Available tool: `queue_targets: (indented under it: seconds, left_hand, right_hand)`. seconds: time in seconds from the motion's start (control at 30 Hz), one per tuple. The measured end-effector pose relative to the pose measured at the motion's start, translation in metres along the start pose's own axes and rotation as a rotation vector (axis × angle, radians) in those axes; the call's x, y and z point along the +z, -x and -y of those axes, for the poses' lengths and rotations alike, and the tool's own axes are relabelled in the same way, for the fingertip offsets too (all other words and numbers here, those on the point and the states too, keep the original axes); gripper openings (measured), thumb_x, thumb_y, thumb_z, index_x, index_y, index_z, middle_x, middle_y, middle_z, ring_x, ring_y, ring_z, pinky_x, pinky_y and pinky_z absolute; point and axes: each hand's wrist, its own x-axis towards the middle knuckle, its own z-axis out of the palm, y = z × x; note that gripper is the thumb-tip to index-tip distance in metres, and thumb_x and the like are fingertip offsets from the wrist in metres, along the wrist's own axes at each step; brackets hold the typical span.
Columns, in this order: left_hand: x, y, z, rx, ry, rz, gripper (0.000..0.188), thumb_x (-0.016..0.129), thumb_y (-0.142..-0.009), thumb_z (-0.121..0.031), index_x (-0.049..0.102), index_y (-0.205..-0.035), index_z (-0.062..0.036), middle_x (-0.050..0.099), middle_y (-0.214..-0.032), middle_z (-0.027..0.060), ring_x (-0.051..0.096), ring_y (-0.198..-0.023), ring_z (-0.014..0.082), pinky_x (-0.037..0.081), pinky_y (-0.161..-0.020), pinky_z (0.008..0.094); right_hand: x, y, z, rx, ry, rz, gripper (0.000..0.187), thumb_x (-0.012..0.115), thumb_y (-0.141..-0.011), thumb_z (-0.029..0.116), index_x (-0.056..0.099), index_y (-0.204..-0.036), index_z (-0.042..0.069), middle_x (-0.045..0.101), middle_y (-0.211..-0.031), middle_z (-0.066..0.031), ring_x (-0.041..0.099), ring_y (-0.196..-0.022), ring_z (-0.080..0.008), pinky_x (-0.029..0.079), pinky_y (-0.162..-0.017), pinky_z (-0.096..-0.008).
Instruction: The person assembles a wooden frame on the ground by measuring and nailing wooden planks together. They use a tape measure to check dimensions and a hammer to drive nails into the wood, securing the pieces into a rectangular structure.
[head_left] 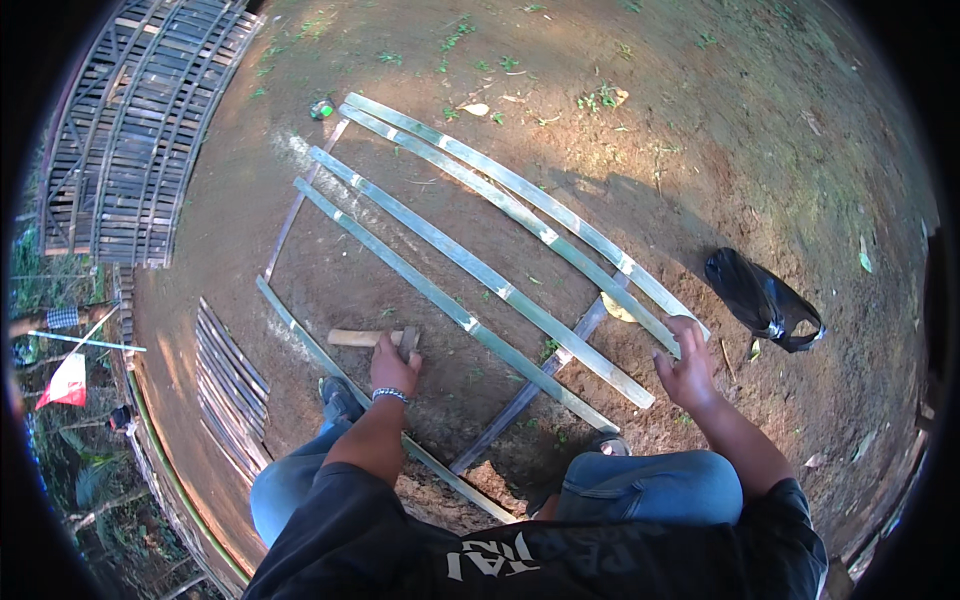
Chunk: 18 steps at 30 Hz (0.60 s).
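My left hand [394, 372] is closed on a hammer [352, 338] close to its dark head, and the pale wooden handle points left. A bracelet circles that wrist. At the near end of a long green bamboo slat [545, 235] is my right hand [690, 368], its thumb and fingers on either side of the tip. Another slat [590, 235] runs beside this one, ending by my fingers. Two more bamboo slats [440, 240] [400, 268] lie roughly parallel to them, further left. All of these rest across two darker crosspieces [290, 225] [520, 408] on the ground.
One more bamboo strip [310, 345] runs past my left foot. A black plastic bag [757, 300] lies right of the slats. Near their far end stands a small green-capped bottle [321, 109]. Slatted bamboo panels [145, 130] [232, 375] are at the left, with a red-and-white flag [66, 382] beyond.
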Motion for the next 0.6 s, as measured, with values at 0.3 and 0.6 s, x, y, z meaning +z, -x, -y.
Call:
queue_targets:
  seconds: [0.3, 0.6]
  left_hand:
    - [-0.269, -0.004, -0.128, 0.115, 0.845, 0.28, 0.034, 0.058, -0.104, -0.016, 0.056, -0.132, 0.0029, 0.067, -0.112, 0.01, 0.067, -0.093, 0.0164, 0.058, -0.087, 0.0328]
    - [-0.384, 0.013, -0.184, 0.259, 1.083, 0.713, 0.043, 0.054, -0.108, -0.026, 0.055, -0.139, 0.0039, 0.063, -0.133, 0.0202, 0.064, -0.122, 0.03, 0.053, -0.103, 0.0425]
  right_hand:
    - [-0.024, -0.147, 0.145, -0.552, -0.174, 0.054, 0.067, 0.078, -0.087, 0.025, 0.049, -0.147, 0.014, 0.056, -0.141, -0.0156, 0.054, -0.131, -0.038, 0.041, -0.114, -0.0492]
    - [-0.035, -0.161, 0.267, -0.302, -0.372, 0.836, 0.038, 0.066, -0.099, 0.034, 0.06, -0.129, 0.013, 0.069, -0.098, -0.0149, 0.066, -0.094, -0.0307, 0.052, -0.088, -0.0445]
